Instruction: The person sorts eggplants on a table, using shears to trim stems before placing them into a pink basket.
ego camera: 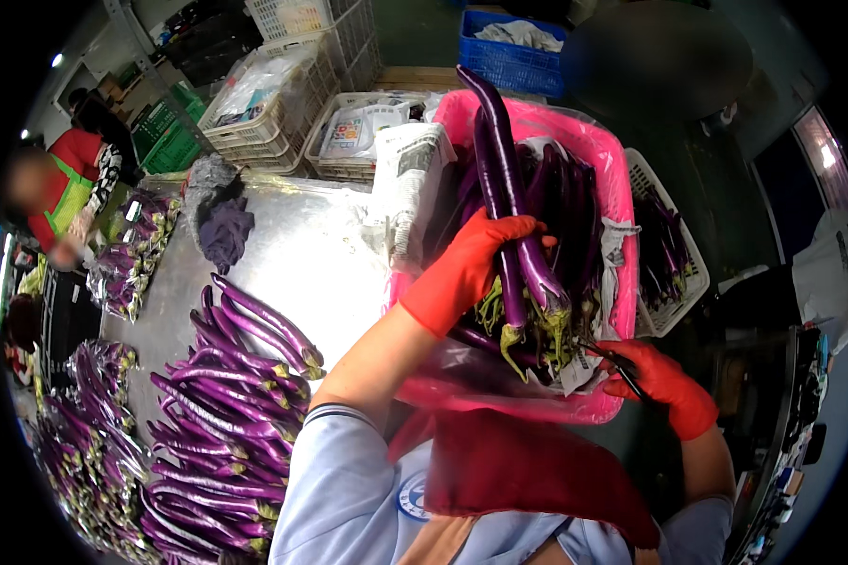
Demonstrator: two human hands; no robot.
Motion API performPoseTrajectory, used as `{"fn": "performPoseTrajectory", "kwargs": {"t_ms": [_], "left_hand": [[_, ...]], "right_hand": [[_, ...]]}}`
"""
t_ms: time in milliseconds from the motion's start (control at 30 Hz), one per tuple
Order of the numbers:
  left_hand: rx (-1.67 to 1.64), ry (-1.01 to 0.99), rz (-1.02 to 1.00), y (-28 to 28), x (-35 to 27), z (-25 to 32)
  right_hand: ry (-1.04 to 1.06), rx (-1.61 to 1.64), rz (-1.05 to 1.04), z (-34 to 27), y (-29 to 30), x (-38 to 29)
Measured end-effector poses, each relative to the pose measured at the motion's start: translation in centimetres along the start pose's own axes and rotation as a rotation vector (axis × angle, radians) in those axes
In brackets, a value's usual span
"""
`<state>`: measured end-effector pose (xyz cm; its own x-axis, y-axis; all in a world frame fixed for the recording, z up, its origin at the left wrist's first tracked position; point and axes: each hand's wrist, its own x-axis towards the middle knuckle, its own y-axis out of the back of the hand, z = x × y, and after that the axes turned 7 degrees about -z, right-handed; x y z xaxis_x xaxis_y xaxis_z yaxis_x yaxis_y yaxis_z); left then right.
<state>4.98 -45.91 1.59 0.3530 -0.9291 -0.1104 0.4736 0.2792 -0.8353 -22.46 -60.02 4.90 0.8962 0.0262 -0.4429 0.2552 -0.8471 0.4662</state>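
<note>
In a red rubber glove, my left hand (473, 261) grips two long purple eggplants (498, 162) side by side, their green stems pointing towards me. They are over a pink plastic tub (625, 176) lined with clear film, where more eggplants (565, 191) lie. My right hand (654, 381), gloved alike, holds dark-handled scissors or snips (625, 371) at the tub's near right corner, with the tips close to the stems. Green stem pieces (491, 307) show below my left hand. Left of me, a pile of loose eggplants (226, 417) lies on the metal table (162, 282).
Bagged eggplants (88, 424) lie along the table's left side, near dark cloths (219, 212). White crates (275, 127) and a blue crate (512, 60) stand beyond. A white basket of eggplants (699, 282) is right of the tub. A person (71, 183) works at the far left.
</note>
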Motion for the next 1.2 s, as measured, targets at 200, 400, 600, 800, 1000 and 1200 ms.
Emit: {"fn": "performPoseTrajectory", "kwargs": {"t_ms": [200,400,600,800,1000,1200], "left_hand": [[-0.044,0.076,0.0,-1.7,-0.3,-0.3],[0.03,0.154,0.04,0.0,1.1,-1.6],[0.156,-0.08,0.178,0.7,2.7,-2.2],[0.059,-0.122,0.16,-0.8,2.6,-1.0],[-0.033,-0.147,0.178,-3.2,2.6,-2.8],[0.188,-0.398,0.222,0.2,2.2,-4.6]], "right_hand": [[0.123,-0.102,-0.125,-1.2,1.1,2.2],[0.019,-0.123,-0.231,-1.4,1.8,4.3],[-0.198,-0.414,-0.026,-2.7,2.3,3.7],[-0.077,-0.324,-0.21,0.2,2.7,3.6],[0.075,-0.269,-0.197,0.0,1.5,5.9],[0.017,-0.341,-0.033,0.7,-1.3,7.2]]}}
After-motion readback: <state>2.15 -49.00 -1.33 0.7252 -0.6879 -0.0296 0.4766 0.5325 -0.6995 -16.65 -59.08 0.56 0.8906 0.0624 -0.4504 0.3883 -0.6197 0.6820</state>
